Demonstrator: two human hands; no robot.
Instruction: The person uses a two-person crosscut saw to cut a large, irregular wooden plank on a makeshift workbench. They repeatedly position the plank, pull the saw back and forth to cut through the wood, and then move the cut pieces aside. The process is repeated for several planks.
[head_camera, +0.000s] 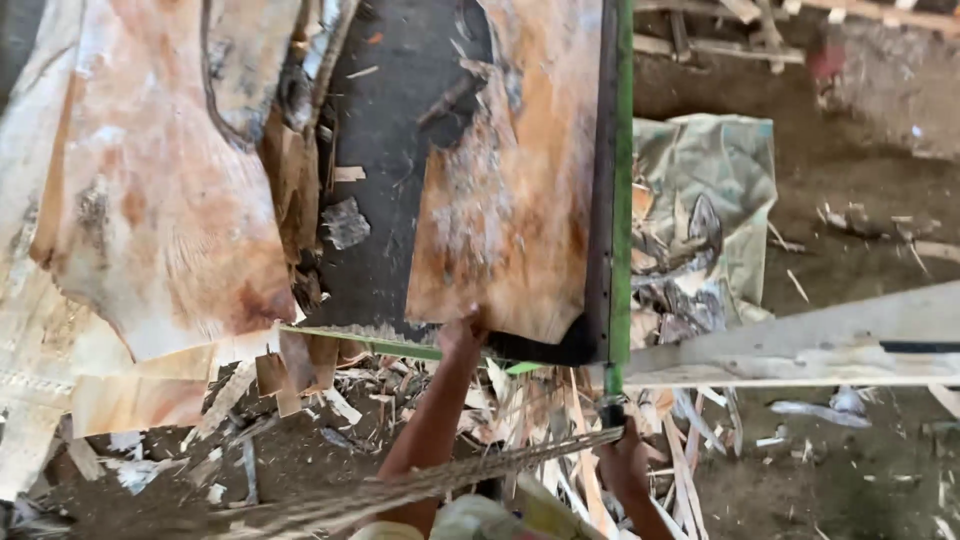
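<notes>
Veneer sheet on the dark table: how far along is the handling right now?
Done: offcut scraps already litter the ground under the table's edge, and one veneer sheet lies at the left. In hand: the left hand grips the lower edge of the sheet on the table; the right hand holds a green post. Left: that sheet is not yet off the table.
</notes>
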